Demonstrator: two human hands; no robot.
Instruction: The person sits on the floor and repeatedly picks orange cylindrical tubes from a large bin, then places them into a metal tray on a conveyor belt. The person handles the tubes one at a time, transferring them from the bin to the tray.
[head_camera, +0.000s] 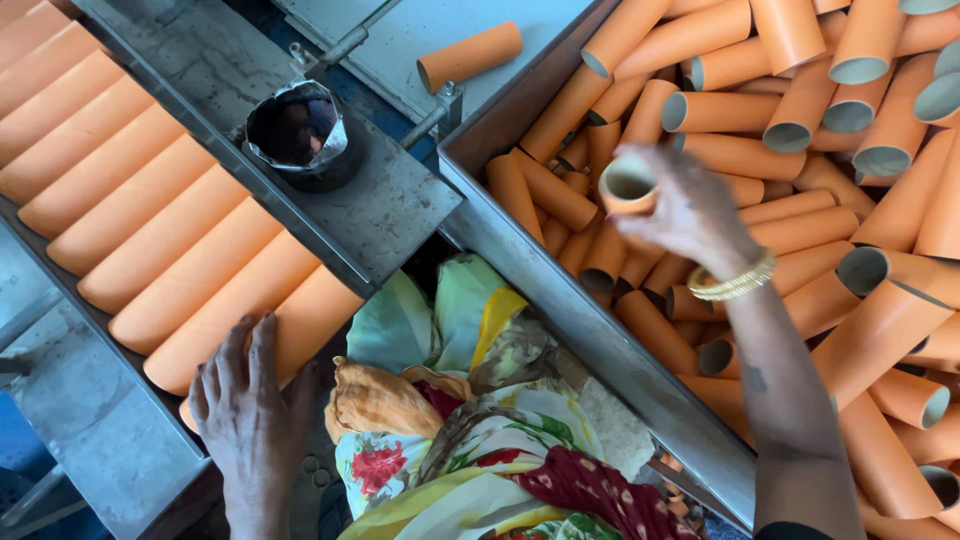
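My right hand (690, 215) is raised over the big bin and grips one orange cardboard tube (628, 186) by its open end, which faces me. A gold bangle sits on that wrist. Beneath it lies a heap of several more orange tubes (800, 130). My left hand (250, 410) rests flat, fingers spread, on the nearest tube of a row of orange tubes (150, 220) lying side by side in a sloping metal tray at the left.
A grey metal bin wall (570, 320) runs diagonally between my lap and the heap. A foil-lined black cup (297, 132) stands on a metal ledge (390, 215). One loose tube (470, 55) lies on the far surface. Flowered cloth covers my lap.
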